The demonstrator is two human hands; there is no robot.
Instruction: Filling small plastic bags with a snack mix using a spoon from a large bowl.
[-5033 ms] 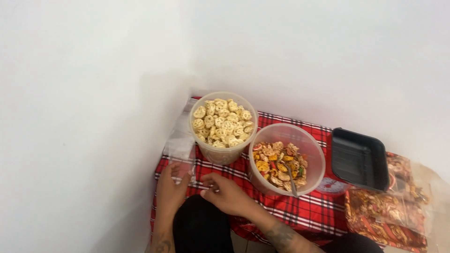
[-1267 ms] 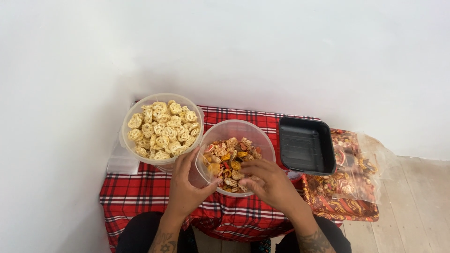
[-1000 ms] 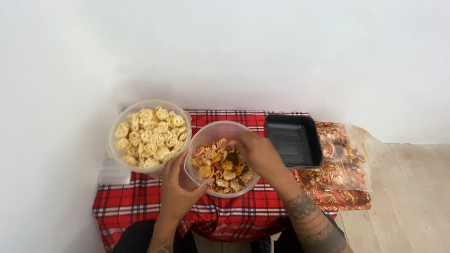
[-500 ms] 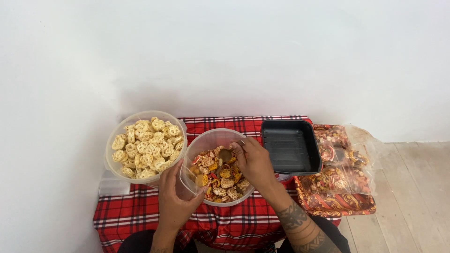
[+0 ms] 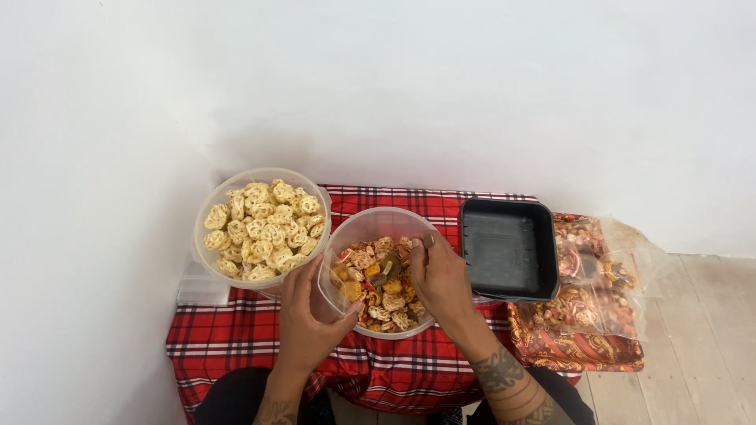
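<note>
Plainly, the left hand grips a small clear bag at the near rim of the tub of mixed crackers, which sits on the checked cloth. The right hand pinches a spoon handle over the tub. A tilted spoon could spill crackers past the bag's narrow mouth onto the cloth.

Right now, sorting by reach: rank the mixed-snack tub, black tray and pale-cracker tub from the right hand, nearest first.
From the right hand:
1. Mixed-snack tub, under the hand.
2. Black tray, just right.
3. Pale-cracker tub, far left.
</note>
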